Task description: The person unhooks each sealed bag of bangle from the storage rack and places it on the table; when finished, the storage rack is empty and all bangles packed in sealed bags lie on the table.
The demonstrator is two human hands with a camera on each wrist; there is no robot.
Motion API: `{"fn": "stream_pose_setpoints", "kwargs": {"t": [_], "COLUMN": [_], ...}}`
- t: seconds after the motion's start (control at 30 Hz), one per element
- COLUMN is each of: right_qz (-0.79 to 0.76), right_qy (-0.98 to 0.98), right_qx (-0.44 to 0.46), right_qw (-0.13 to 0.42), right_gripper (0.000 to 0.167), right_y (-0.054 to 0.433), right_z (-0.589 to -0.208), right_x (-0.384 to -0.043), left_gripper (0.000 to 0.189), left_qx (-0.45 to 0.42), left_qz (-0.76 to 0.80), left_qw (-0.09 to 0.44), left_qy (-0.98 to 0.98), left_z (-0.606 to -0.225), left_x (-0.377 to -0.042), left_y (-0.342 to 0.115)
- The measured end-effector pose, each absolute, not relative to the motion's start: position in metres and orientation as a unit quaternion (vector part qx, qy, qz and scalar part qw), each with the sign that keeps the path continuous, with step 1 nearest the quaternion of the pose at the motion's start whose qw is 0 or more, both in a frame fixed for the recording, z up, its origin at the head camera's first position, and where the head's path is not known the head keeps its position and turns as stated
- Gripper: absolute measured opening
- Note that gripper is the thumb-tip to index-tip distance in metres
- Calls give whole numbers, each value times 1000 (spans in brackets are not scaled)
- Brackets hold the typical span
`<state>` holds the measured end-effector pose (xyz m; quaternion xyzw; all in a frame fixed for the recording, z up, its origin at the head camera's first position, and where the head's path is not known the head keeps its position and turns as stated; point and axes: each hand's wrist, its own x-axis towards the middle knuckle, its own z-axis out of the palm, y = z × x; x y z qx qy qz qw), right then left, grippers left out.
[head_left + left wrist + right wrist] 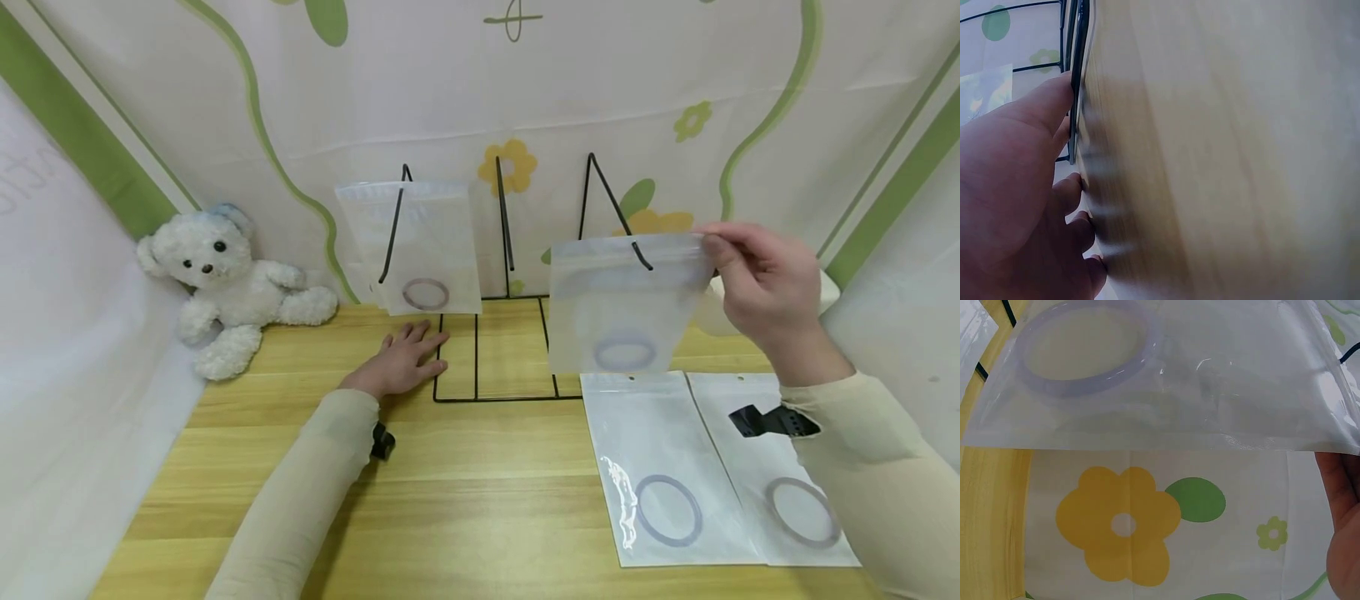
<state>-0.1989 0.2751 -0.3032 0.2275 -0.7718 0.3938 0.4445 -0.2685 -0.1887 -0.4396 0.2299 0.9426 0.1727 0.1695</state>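
My right hand pinches the upper right corner of a translucent zip bag, with a pale purple bangle-like ring near its bottom. The right prong of a black wire display rack pokes out at the bag's top edge, apparently through its hole. In the right wrist view, the bag stretches across the top. My left hand lies on the table with fingers spread, touching the left side of the rack's base. More bags hang overlapped on the left prong; a pinkish ring shows in the front one.
Two flat bags with pale rings lie side by side at the front right of the wooden table. A white teddy bear sits at the back left. Behind my right hand is a partly hidden white object. Printed cloth hangs behind.
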Motion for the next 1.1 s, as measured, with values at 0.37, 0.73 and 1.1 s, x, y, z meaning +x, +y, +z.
{"fn": "stream_pose_setpoints", "kwargs": {"t": [0.37,0.73,1.1], "right_qz": [407,410,434], "right_qy": [-765,-760,-737], "right_qx": [217,218,220], "right_qw": [449,455,469], "right_gripper": [20,21,26], "right_y": [273,266,257], "right_z": [-304,-298,-293], "right_x": [-183,-167,-148], "left_gripper": [70,76,66], "left_qx": [228,245,233], "left_qz": [181,179,167], "left_qw": [169,152,160], "left_qy": [942,941,945], "left_z": [-456,-474,-445], "left_x": [-278,-290,-271], "left_y": [-194,-201,-189]}}
